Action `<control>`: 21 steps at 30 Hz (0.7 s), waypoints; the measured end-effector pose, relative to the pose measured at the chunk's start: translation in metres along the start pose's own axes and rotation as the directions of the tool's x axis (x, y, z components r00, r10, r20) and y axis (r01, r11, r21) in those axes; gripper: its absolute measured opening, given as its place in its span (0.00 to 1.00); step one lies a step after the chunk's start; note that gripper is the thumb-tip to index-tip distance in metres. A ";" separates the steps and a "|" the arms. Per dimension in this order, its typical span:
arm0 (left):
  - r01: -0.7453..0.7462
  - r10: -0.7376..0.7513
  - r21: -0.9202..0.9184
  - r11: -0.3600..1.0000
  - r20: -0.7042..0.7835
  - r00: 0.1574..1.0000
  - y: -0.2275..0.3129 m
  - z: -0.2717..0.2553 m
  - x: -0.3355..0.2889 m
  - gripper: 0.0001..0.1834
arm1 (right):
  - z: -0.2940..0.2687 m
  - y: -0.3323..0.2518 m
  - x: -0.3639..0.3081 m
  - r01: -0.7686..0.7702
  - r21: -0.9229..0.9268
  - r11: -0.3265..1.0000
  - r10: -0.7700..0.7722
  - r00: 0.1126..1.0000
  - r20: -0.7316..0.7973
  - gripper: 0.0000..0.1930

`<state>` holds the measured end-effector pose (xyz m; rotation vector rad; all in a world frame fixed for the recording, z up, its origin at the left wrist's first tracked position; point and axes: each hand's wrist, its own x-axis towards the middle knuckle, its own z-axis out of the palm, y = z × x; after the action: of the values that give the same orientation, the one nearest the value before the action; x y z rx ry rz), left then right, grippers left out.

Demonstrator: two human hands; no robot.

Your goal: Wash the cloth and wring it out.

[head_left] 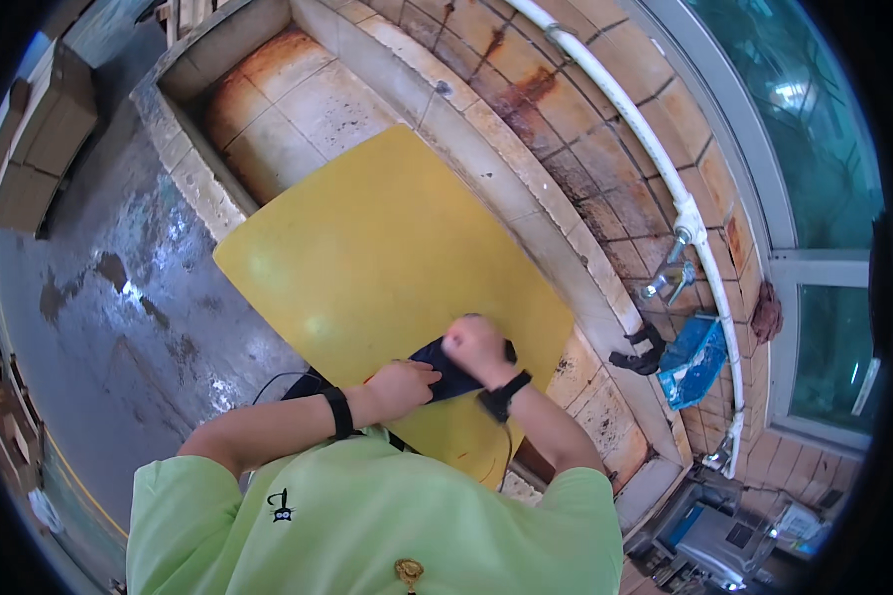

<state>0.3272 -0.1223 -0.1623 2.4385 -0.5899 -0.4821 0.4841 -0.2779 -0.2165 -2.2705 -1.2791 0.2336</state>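
A large yellow board (367, 248) lies across a tiled basin. On its near end lies a dark blue cloth (448, 369). My left hand (403, 385) presses flat on the cloth's left part, fingers spread over it. My right hand (476, 345) is closed into a fist, gripping the cloth's upper edge and bunching it. Both wrists wear black bands. My green shirt fills the lower part of the view.
The tiled, rust-stained basin (298, 109) extends beyond the board. A white pipe (655, 159) with a tap (670, 276) runs along the tiled wall at right. A blue bag (695, 359) lies on the ledge. Wet concrete floor (119, 297) and cardboard boxes (45, 139) are at left.
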 end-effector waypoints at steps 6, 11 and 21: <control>0.033 -0.032 0.027 0.999 -0.021 0.999 0.004 -0.001 -0.002 0.10 | -0.030 0.067 0.001 -0.335 -0.314 0.888 0.359 0.933 0.020 0.06; 0.051 -0.051 -0.003 0.999 0.028 0.998 0.005 -0.006 0.001 0.10 | 0.009 0.029 -0.006 -0.269 -0.092 0.959 0.269 0.963 -0.017 0.05; 0.070 -0.070 -0.005 0.998 0.042 0.997 0.006 0.000 0.001 0.11 | -0.001 -0.035 0.010 -0.075 0.189 0.979 0.044 0.986 0.160 0.03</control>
<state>0.3259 -0.1274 -0.1587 2.4548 -0.5211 -0.5640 0.4637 -0.2550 -0.1967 -2.1589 -1.2073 0.5428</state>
